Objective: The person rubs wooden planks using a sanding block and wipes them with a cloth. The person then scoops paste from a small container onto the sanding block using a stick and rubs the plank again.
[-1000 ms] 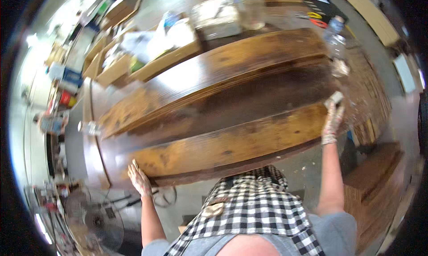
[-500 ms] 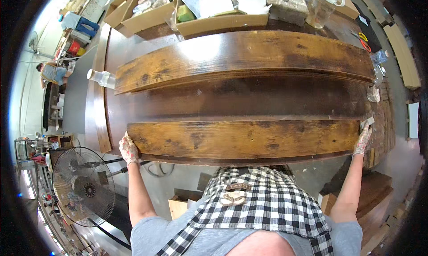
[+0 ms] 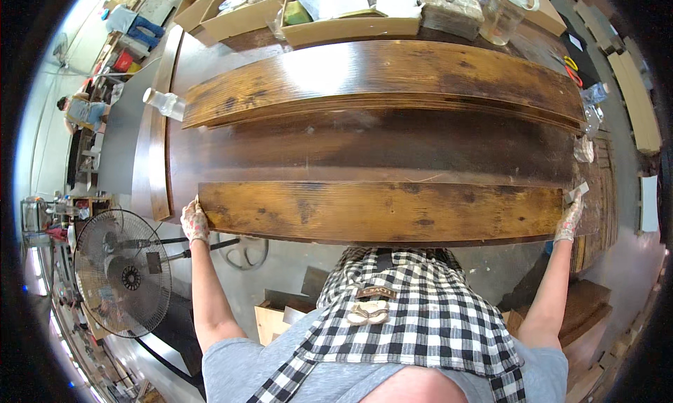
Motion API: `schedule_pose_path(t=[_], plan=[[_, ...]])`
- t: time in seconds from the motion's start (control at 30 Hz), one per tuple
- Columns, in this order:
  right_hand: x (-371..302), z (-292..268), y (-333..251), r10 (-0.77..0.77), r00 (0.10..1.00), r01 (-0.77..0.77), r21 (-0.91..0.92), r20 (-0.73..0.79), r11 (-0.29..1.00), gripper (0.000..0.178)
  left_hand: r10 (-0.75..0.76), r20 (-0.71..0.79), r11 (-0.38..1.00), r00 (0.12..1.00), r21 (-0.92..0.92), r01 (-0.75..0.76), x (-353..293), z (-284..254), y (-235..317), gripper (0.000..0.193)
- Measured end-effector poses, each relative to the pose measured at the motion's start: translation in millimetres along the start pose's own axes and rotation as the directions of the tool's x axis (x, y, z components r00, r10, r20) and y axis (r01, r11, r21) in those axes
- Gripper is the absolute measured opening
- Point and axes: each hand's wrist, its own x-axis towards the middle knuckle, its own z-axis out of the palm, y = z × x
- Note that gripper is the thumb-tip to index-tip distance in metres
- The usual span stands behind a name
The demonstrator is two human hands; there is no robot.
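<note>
A long brown wooden board [image 3: 382,210] with dark knots lies flat along the front edge of the dark worktable [image 3: 392,147]. My left hand [image 3: 195,220], in a pale patterned glove, is closed on the board's left end. At the opposite end my right hand [image 3: 569,219], gloved alike, grips the board. A small pale flat piece [image 3: 577,191] also sits at its fingertips; its kind is unclear. Farther back on the table, a stack of similar boards [image 3: 392,70] runs parallel, its top one shiny.
Cardboard boxes [image 3: 350,31] of supplies line the table's back. A clear bottle [image 3: 165,103] stands by the stack's left end; orange-handled scissors [image 3: 572,72] lie at the far right. A standing fan [image 3: 123,273] is on my left. Two people [image 3: 87,112] are in the left background.
Both hands keep hold of the board's ends. The board has slid slightly toward me, so less of the table's front edge shows below it. The whole view has shifted a little.
</note>
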Motion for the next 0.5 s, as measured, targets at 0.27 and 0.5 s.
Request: schedule_pose_path(t=[0.27, 0.5], plan=[[18, 5, 8, 0.021, 0.996, -0.038, 0.199, 0.086, 0.979, 0.062, -0.104, 0.23, 0.786, 0.968, -0.577, 0.222, 14, -12, -11, 0.038], [27, 15, 5, 0.085, 0.996, -0.075, 0.344, -0.014, 0.936, 0.051, -0.119, 0.296, 0.648, 0.948, -0.7, 0.3, 28, -73, 0, 0.043]])
